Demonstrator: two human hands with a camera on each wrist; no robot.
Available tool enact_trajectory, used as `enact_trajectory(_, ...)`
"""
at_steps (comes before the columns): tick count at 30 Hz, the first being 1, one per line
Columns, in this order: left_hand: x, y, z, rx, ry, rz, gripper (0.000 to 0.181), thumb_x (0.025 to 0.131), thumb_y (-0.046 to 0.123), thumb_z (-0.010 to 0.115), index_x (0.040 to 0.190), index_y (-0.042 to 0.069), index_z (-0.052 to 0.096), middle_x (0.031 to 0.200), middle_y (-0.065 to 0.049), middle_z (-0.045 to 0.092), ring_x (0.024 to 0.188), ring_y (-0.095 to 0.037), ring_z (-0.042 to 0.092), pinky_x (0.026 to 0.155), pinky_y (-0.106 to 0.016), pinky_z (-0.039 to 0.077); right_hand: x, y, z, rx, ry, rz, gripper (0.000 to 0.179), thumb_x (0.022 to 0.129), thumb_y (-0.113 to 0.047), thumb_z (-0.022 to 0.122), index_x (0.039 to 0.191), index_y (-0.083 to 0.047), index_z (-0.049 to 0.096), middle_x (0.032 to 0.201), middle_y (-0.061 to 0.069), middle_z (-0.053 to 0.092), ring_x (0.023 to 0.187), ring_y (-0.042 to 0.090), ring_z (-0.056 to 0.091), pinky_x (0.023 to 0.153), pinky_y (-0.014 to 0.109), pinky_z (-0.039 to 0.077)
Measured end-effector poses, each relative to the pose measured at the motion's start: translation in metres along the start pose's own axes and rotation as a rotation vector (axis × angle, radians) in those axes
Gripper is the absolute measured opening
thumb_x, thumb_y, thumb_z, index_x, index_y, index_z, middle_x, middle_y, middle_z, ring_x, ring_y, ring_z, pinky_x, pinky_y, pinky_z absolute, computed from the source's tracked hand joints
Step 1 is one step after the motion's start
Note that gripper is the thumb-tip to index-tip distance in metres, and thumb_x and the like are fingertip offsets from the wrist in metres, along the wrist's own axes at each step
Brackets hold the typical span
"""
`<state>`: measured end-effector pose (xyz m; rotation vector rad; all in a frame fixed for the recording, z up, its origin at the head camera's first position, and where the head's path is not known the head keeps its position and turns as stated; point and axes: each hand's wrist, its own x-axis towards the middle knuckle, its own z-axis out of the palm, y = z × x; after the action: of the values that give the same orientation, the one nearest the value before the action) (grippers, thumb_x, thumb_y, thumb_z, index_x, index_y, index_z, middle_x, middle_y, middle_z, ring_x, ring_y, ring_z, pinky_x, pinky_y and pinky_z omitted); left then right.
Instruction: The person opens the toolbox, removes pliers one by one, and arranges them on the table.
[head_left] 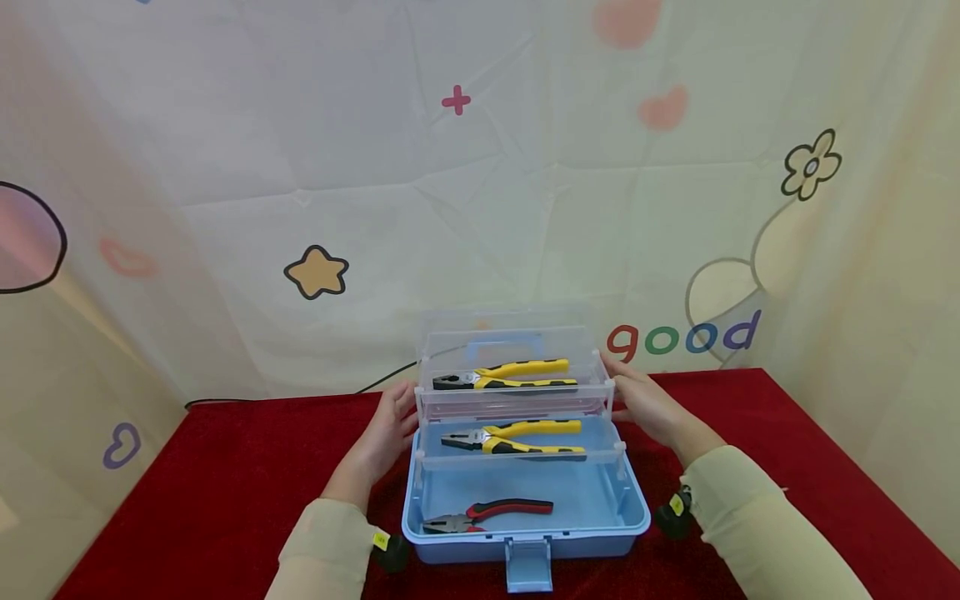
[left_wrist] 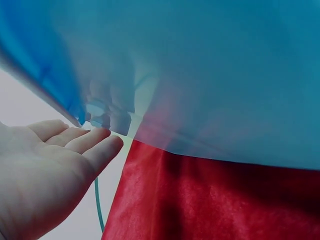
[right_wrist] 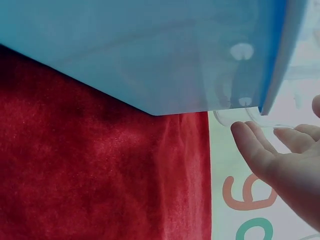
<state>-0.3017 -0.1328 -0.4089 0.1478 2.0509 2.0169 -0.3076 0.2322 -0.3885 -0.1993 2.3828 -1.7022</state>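
Note:
A blue toolbox (head_left: 600, 546) stands unfolded, its clear lid (head_left: 442, 340) raised and two clear trays tiered above the base. Yellow-and-black combination pliers (head_left: 523, 367) lie in the upper tray. A similar pair (head_left: 532, 428) lies in the lower tray. Red-and-black pliers (head_left: 517, 506) rest in the blue base. My left hand (head_left: 384, 437) is at the box's left rear, fingers extended; the left wrist view shows the palm (left_wrist: 45, 175) beside the blue wall. On the right rear side is my right hand (head_left: 651, 407), fingers loosely extended. Whether either hand touches the box, I cannot tell.
Red cloth (head_left: 247, 492) covers the table under the box. A printed white curtain (head_left: 225, 150) hangs behind it. The front latch (head_left: 528, 568) hangs down. A dark cable (head_left: 386, 377) runs along the table's back edge.

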Motion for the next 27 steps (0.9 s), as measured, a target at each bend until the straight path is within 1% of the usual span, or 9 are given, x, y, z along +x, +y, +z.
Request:
enact_trajectory(3, -0.0003, -0.0007, 0.0000, 0.005, -0.013, 0.002, 0.077, 0.091, 0.066, 0.026, 0.152, 0.020, 0.016, 0.159, -0.007, 0.012, 0.144, -0.036, 0.018, 0.116, -0.056, 0.017, 0.0002, 0.0004, 0.0004, -0.002, 0.001, 0.007, 0.061, 0.100, -0.030, 0.037, 0.152, -0.032, 0.007, 0.158, 0.008, 0.017, 0.135, 0.039, 0.034, 0.104, 0.054, 0.041)
enact_trajectory(9, 0.0001, -0.0001, 0.0007, -0.013, 0.000, -0.011, 0.079, 0.090, 0.069, 0.027, 0.152, 0.021, 0.016, 0.159, -0.005, 0.013, 0.144, -0.035, 0.019, 0.115, -0.056, 0.018, 0.0026, 0.0008, 0.0005, -0.003, 0.001, 0.008, 0.060, 0.100, -0.028, 0.034, 0.153, -0.029, 0.007, 0.158, 0.010, 0.017, 0.136, 0.039, 0.032, 0.104, 0.053, 0.040)
enact_trajectory(15, 0.0015, -0.0010, 0.0005, -0.002, 0.004, -0.019, 0.079, 0.089, 0.070, 0.026, 0.153, 0.023, 0.016, 0.160, -0.004, 0.012, 0.144, -0.034, 0.019, 0.115, -0.057, 0.018, 0.0037, 0.0028, 0.0012, -0.007, 0.009, 0.016, 0.061, 0.100, -0.033, 0.038, 0.153, -0.029, 0.008, 0.157, 0.010, 0.019, 0.137, 0.039, 0.030, 0.104, 0.054, 0.040)
enact_trajectory(19, 0.0024, -0.0016, 0.0005, -0.006, 0.002, -0.025, 0.079, 0.090, 0.069, 0.026, 0.153, 0.022, 0.014, 0.160, -0.004, 0.012, 0.145, -0.034, 0.019, 0.115, -0.056, 0.018, 0.0030, 0.0029, 0.0020, -0.014, 0.013, 0.019, 0.062, 0.099, -0.035, 0.040, 0.153, -0.030, 0.009, 0.156, 0.010, 0.021, 0.137, 0.039, 0.031, 0.104, 0.054, 0.040)
enact_trajectory(27, 0.0006, -0.0019, 0.0008, -0.012, -0.002, -0.033, 0.079, 0.090, 0.069, 0.025, 0.153, 0.022, 0.013, 0.160, -0.004, 0.011, 0.144, -0.034, 0.019, 0.115, -0.055, 0.019, 0.0025, 0.0042, 0.0028, -0.013, 0.023, 0.042, 0.061, 0.099, -0.034, 0.039, 0.153, -0.027, 0.011, 0.155, 0.011, 0.023, 0.136, 0.038, 0.032, 0.105, 0.056, 0.038)
